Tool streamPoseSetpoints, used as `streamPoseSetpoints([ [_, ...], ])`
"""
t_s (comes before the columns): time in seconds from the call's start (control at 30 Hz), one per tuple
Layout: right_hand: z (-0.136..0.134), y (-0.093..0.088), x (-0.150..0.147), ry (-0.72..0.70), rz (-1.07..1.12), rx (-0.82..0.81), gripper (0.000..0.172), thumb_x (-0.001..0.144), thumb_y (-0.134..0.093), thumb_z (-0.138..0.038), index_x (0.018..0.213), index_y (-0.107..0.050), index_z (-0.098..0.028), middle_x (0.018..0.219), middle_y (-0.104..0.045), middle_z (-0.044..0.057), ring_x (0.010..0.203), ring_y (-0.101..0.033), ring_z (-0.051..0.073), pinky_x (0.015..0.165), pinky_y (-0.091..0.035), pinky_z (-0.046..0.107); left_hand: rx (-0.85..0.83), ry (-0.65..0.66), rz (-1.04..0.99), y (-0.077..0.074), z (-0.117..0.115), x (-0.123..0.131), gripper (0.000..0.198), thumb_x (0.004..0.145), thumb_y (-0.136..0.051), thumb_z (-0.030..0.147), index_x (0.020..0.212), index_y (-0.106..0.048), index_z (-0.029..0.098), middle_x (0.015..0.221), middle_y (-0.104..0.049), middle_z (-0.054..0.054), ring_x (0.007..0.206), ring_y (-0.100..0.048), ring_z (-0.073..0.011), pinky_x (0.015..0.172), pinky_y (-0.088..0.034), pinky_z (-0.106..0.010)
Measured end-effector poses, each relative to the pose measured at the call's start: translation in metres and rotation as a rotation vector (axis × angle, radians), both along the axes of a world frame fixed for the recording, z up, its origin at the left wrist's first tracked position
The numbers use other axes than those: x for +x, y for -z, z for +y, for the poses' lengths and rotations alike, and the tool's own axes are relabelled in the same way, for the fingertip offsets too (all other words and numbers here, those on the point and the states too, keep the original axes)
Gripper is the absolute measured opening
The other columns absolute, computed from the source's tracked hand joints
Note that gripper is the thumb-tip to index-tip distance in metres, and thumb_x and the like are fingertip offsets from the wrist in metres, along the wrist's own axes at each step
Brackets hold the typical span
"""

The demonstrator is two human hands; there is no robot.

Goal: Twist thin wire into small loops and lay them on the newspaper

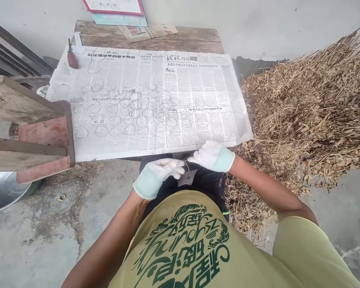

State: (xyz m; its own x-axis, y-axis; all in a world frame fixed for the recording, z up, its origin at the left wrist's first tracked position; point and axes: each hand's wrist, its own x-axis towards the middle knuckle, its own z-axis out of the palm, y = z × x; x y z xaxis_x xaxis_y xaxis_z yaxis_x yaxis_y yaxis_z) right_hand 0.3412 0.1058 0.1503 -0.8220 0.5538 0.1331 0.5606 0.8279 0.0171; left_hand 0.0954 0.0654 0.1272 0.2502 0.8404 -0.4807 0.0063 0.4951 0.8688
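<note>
Both of my hands wear white gloves with pale green cuffs and meet over my lap, just off the near edge of the newspaper. Between the fingertips of my left hand (162, 173) is a thin wire loop (188, 172), bent in an open curve. My right hand (211, 155) has its fingers curled, and its thumb and finger pinch at the upper end of the same wire. Many similar thin wire loops (135, 104) lie on the spread newspaper (202, 136), some overlapping in a cluster near its middle.
A red-handled screwdriver (72, 60) lies at the paper's far left corner on the wooden table (198, 40). An upturned wooden stool (45, 130) stands close on the left, above a metal basin (6, 192). Dry straw (312, 108) is heaped on the right.
</note>
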Motion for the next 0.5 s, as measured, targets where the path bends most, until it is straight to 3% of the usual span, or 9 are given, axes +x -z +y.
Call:
streamPoseSetpoints([
  [0.23, 0.0, -0.008, -0.003, 0.064, -0.031, -0.04, 0.059, 0.111, -0.035, -0.05, 0.077, -0.068, -0.015, 0.06, -0.063, 0.006, 0.06, -0.054, 0.018, 0.063, -0.02, 0.034, -0.059, 0.092, 0.003, 0.004, 0.002, 0.004, 0.043, 0.082, -0.081, 0.054, 0.095, -0.081, 0.014, 0.076, -0.077, -0.008, 0.053, -0.06, -0.0121, 0.053, -0.053, -0.026],
  [0.37, -0.005, -0.027, -0.001, 0.086, -0.005, 0.034, 0.048, 0.109, -0.043, -0.049, 0.092, -0.069, -0.012, 0.073, -0.068, 0.008, 0.071, -0.057, 0.021, 0.069, -0.031, 0.035, -0.048, 0.007, -0.048, 0.003, 0.004, 0.006, 0.041, 0.081, -0.083, 0.051, 0.096, -0.081, 0.013, 0.073, -0.075, -0.007, 0.054, -0.062, -0.0121, 0.054, -0.053, -0.024],
  [0.43, -0.015, -0.034, 0.0, 0.168, 0.093, 0.021, 0.041, 0.108, -0.047, -0.043, 0.089, -0.068, -0.014, 0.076, -0.068, 0.008, 0.073, -0.058, 0.021, 0.074, -0.036, 0.037, -0.048, -0.058, -0.085, 0.003, 0.006, 0.007, 0.041, 0.078, -0.085, 0.05, 0.095, -0.081, 0.013, 0.073, -0.075, -0.007, 0.056, -0.064, -0.0128, 0.056, -0.054, -0.024],
  [0.5, -0.029, -0.033, -0.003, 0.354, 0.261, -0.057, 0.038, 0.107, -0.047, -0.035, 0.083, -0.069, -0.016, 0.074, -0.069, 0.008, 0.073, -0.059, 0.021, 0.076, -0.039, 0.038, -0.053, -0.089, -0.133, 0.003, 0.007, 0.008, 0.043, 0.076, -0.086, 0.051, 0.094, -0.081, 0.012, 0.072, -0.075, -0.007, 0.057, -0.065, -0.0139, 0.059, -0.056, -0.026],
])
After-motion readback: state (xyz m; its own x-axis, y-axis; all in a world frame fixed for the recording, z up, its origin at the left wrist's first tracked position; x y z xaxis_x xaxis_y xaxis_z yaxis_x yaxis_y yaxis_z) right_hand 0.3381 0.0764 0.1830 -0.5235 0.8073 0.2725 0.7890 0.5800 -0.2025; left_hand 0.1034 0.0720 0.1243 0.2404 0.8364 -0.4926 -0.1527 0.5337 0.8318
